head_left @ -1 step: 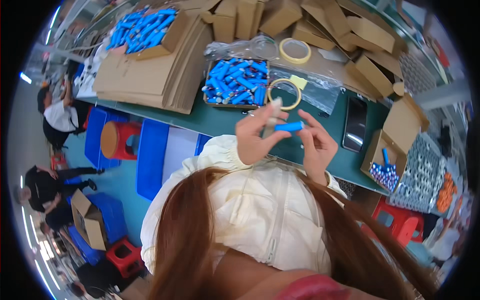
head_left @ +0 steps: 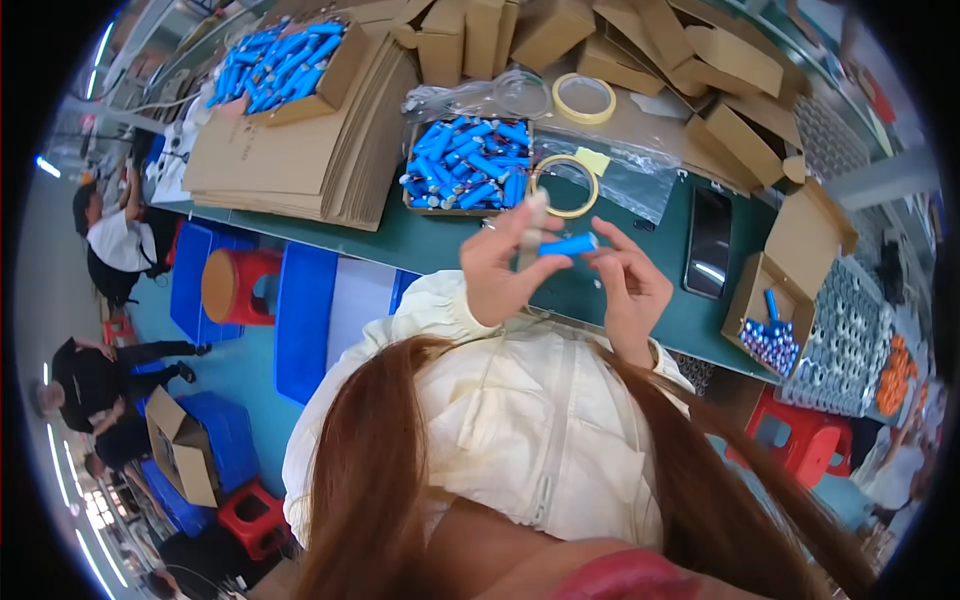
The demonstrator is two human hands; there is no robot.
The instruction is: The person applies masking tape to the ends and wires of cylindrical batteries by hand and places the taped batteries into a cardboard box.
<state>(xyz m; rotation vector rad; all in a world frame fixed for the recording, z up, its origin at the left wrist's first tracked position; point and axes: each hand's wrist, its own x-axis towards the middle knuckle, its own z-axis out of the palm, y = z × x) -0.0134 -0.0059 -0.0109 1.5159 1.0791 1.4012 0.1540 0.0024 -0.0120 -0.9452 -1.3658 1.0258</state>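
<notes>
My left hand [head_left: 497, 272] pinches a blue cylindrical battery cell [head_left: 568, 245] between thumb and fingers, with pale covers on some fingertips. The cell lies nearly level above the table's front edge. Close to its right end, my right hand [head_left: 637, 290] has thumb and fingertips drawn together; what they grip, if anything, is too small to make out. A small white piece [head_left: 598, 284] shows just below those fingertips. Beyond my hands is an open box [head_left: 462, 211] full of blue cells, some with thin red wires. A roll of yellowish tape [head_left: 541, 187] lies right behind the cell.
Flat cardboard sheets [head_left: 262, 165] are stacked at left, under another box of blue cells [head_left: 283, 68]. A second tape roll [head_left: 557, 100] and several folded cartons [head_left: 735, 62] sit at the back. At right are a black phone [head_left: 709, 240] and a small open carton [head_left: 742, 300].
The blue cell has shifted slightly left and up with my left hand, and its right end sits a little farther from my right fingers. The whole view has shifted slightly.
</notes>
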